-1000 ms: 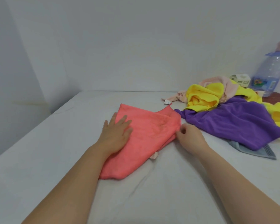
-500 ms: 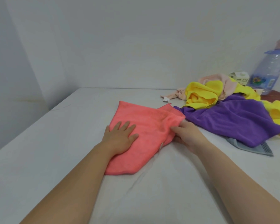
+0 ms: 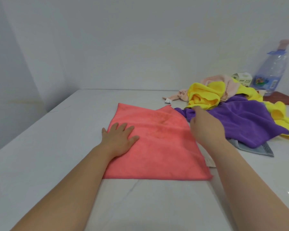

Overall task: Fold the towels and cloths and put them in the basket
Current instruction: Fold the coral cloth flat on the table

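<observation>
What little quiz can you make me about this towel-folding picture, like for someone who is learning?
1. True or false: the left hand lies flat on the pink towel.
2. Which one lies over the grey cloth? A the yellow cloth, B the purple cloth, C the pink towel.
3. Fill the gap: the plastic bottle stands at the far ___ of the table.
Key: 1 true; 2 B; 3 right.
</observation>
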Demonstrator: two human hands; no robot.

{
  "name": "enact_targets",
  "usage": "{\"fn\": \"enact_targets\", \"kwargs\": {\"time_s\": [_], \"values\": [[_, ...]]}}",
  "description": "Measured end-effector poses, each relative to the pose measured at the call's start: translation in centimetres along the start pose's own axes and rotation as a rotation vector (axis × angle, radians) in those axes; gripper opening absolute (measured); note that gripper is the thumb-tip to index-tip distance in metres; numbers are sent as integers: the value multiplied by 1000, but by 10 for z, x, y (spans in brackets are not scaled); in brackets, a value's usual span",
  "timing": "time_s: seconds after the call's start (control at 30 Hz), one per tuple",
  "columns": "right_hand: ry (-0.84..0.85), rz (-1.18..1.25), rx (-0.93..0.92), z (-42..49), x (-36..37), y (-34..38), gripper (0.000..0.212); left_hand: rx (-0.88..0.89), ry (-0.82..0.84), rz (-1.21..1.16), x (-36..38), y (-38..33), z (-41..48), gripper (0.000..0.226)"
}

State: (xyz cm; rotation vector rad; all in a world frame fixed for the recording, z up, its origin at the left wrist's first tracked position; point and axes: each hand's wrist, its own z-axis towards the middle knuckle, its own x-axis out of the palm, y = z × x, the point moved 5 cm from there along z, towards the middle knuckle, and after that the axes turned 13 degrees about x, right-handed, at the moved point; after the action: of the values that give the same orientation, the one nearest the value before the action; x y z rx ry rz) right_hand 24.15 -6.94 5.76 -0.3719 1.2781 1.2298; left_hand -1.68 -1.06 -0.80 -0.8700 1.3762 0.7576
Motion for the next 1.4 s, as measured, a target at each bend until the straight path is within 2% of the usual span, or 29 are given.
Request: {"fn": "enact_targets", "kwargs": {"time_s": [0.07,0.13,0.17,0.23,0.3,0.43,0.5,0.57,0.7,0.83,0.9,1.0,1.13,1.2,1.3,1.4], "values": [[199,-76,-212,-12,31,14,46,56,2,-2,1,-3,0,63],[484,-302,-237,-25,62,10,55,98,55,2,0,-7,-2,64],[535,-353,-228,-26,65,8,56,110,79,5,-4,-8,-3,65],[481,-330,-241,-25,54,13,51,110,68,7,-17,-11,-3,65],[383,-309,-243,-19,39,21,49,87,-31,9,-38,-13,-3,61],[374,-425,-189,-13,26,31,55,69,-133,-47,-51,-21,-2,40],[346,-479,-211,-8,27,42,45,31,-233,3,-53,-17,4,33],[267,-459,-233,2,35,54,37,12,-297,6,-49,-8,17,37],[255,-324,-281,26,70,63,33,2,-139,20,-25,9,46,53],[279,-441,-288,51,93,54,32,-88,-108,-110,-14,36,63,60],[267,-461,-274,63,94,51,34,-112,-142,-122,-15,53,67,60],[356,-446,-229,75,95,46,39,-145,-164,-196,-19,72,74,60],[463,-539,-216,87,91,49,34,-79,-1,-83,-32,65,84,50],[393,-569,-186,92,85,49,32,-100,-9,13,-41,63,85,39],[137,-480,-93,92,72,40,29,-224,-97,106,-55,69,77,26],[16,-335,-12,91,59,29,25,-298,-231,35,-68,84,63,9]]}}
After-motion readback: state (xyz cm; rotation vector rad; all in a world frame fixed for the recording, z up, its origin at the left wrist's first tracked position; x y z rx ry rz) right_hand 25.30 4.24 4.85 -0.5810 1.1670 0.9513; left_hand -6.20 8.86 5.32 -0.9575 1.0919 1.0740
